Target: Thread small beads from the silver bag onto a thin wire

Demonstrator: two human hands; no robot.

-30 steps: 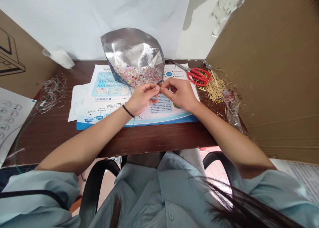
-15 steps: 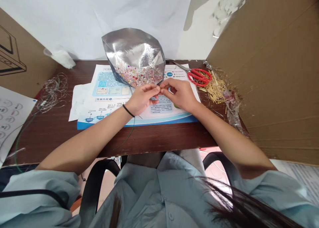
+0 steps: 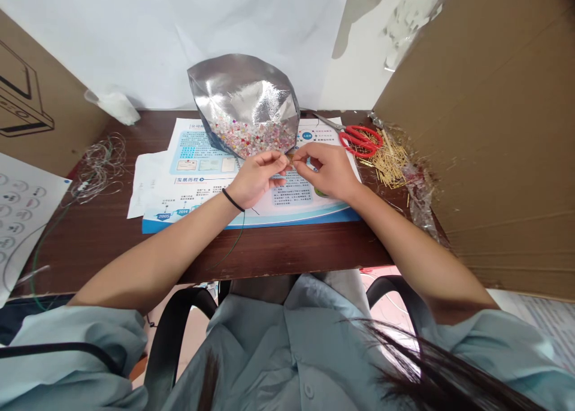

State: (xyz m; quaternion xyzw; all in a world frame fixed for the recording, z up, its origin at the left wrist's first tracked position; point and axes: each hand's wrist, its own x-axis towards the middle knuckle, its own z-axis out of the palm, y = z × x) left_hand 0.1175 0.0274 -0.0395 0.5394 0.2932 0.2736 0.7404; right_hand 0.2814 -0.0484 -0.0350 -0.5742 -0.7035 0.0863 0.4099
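Observation:
Over the printed sheet (image 3: 269,216), my left hand (image 3: 258,174) is closed in a pinch of thumb and forefinger, with the other fingers curled. My right hand (image 3: 327,166) pinches just to its right, the fingertips a small gap apart. Something tiny sits at the fingertips, too small to name. A thin dark green thread (image 3: 240,231) hangs below my left wrist, which wears a black band (image 3: 232,200). Right behind my hands stands an open silver foil bag (image 3: 245,87) holding many small pink, red and clear beads (image 3: 256,136).
Red-handled scissors (image 3: 362,141) lie right of the bag, beside a pile of thin gold sticks (image 3: 390,159) and crumpled clear plastic (image 3: 420,195). Tangled clear thread (image 3: 101,168) lies at the left. Cardboard walls (image 3: 503,129) flank the brown table (image 3: 287,252).
My fingertips have drawn slightly apart, the right hand moving a little away from the left. The view has shifted slightly.

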